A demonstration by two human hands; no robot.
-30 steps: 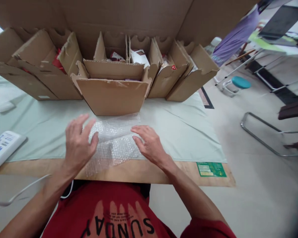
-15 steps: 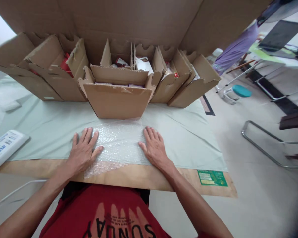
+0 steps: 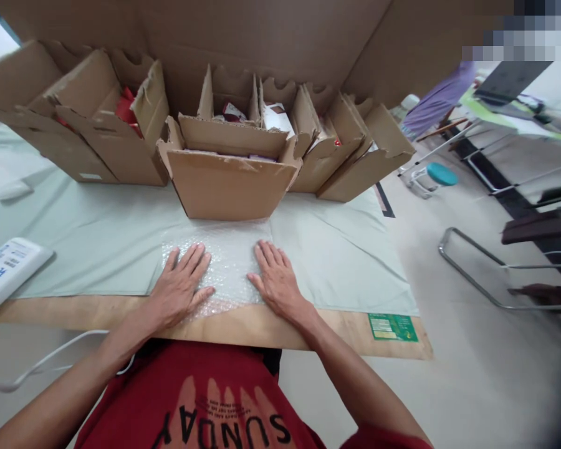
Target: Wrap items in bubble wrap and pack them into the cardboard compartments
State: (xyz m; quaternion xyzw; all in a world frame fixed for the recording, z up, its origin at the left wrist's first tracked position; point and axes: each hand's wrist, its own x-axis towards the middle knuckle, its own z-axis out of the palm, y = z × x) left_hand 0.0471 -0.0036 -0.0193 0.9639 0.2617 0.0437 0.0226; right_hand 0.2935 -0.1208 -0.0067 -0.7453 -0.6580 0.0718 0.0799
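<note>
**Loose bubble wrap (image 3: 229, 259) is risking a crease or a slide**

The person's left hand (image 3: 182, 284) is lying palm-down over the left part of the bubble wrap, and the right hand (image 3: 277, 280) is resting palm-down at its right edge. In both hands the grip is spreading flat, pinching nothing. The sheet is lying between the person and the front cardboard box (image 3: 234, 190), mostly on a pale green cloth (image 3: 341, 262), its near end overlapping the bare wooden edge of the table (image 3: 262, 327).

If the palms were pushing unevenly, the light sheet could be wrinkling or skewing, probably dragging the creased cloth along. Its far edge is lying so near the box's base that a forward push could be buckling it there; whether they are touching, I cannot tell. Heavy pressing could be popping bubbles, and a careless pull could be drawing the near end off the table.
</note>
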